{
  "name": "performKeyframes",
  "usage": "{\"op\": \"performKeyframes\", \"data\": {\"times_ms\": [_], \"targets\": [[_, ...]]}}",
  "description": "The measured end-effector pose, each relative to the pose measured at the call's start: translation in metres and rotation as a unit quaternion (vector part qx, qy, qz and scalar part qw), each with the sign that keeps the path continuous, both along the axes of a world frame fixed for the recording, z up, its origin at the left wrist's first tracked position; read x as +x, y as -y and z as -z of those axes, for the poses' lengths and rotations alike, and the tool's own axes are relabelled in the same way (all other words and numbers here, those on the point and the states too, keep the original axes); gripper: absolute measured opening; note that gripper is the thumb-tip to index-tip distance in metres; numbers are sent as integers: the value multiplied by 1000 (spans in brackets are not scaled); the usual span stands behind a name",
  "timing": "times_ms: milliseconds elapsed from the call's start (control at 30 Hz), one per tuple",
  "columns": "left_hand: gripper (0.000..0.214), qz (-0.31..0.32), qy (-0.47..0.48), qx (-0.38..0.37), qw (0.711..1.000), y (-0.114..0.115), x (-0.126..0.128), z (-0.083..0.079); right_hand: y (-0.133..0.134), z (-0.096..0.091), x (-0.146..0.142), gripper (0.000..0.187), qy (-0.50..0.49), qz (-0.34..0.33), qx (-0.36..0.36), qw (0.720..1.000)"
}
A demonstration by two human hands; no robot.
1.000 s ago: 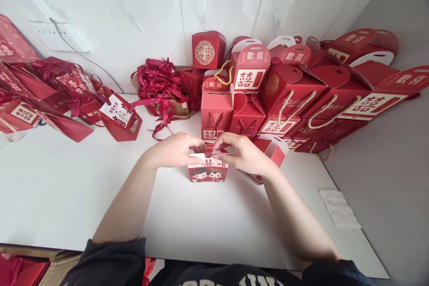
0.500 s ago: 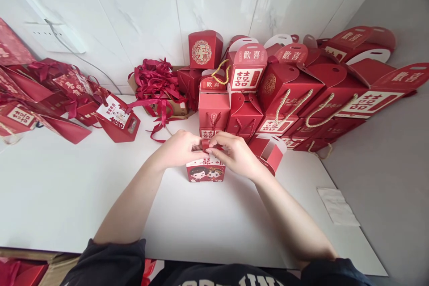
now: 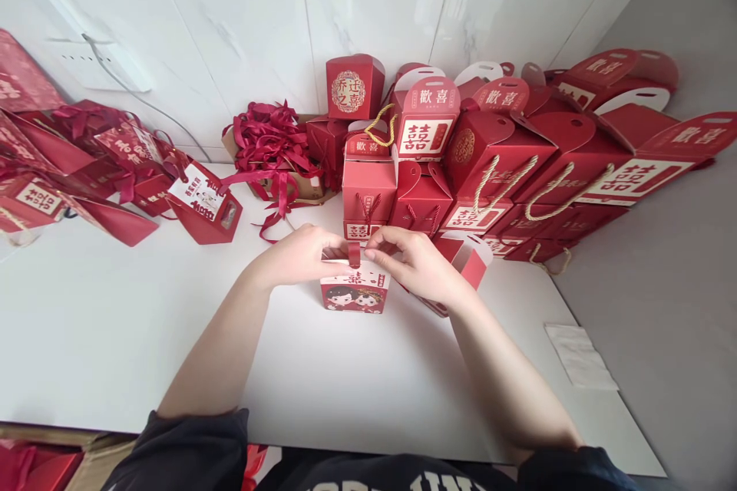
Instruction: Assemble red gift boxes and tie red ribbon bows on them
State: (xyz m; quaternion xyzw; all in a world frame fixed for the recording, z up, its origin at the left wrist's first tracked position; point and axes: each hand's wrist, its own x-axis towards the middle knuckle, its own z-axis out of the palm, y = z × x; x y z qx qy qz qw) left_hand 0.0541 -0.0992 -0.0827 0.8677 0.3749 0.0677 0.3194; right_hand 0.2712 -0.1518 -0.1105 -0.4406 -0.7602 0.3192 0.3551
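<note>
A small red and white gift box [image 3: 355, 296] with two cartoon figures on its front stands upright on the table. A dark red ribbon [image 3: 354, 254] forms a loop over its top edge. My left hand [image 3: 305, 255] is closed at the box's upper left, thumb in front of the top and fingers behind it, beside the ribbon. Thumb and index finger of my right hand [image 3: 411, 265] are pinched together just right of the loop; whether ribbon is between them is too small to tell. Behind my right wrist sits an open red box [image 3: 473, 265], partly covered.
Stacked red boxes, some with rope handles [image 3: 507, 176], line the wall at the back right. A cardboard box holds a heap of ribbons [image 3: 268, 138] at the back. Several ribboned boxes [image 3: 206, 203] lie left. A white paper [image 3: 581, 357] is near the right table edge.
My right hand has shifted slightly right, its fingertips coming away from the front of the ribbon loop. More of the loop and the box top now shows. The box stays in place.
</note>
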Motion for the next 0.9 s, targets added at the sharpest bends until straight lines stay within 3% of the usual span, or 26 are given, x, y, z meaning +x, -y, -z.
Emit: {"op": "performKeyframes", "data": {"times_ms": [167,300,567,700,900], "targets": [[32,-23,-20,44,999,0,2,6,-4,11,2,14,20,-48,-77,996],[34,-20,-39,64,997,0,3,6,-6,16,-1,17,-18,-63,-125,990],[40,-23,-20,67,997,-4,5,10,-6,20,-9,13,-76,-37,-188,979],[37,-20,-16,42,999,-6,4,11,-4,15,-8,16,-54,-46,-174,982],[31,-11,-33,42,998,-5,2,9,-3,12,-6,10,4,-42,-89,995]]}}
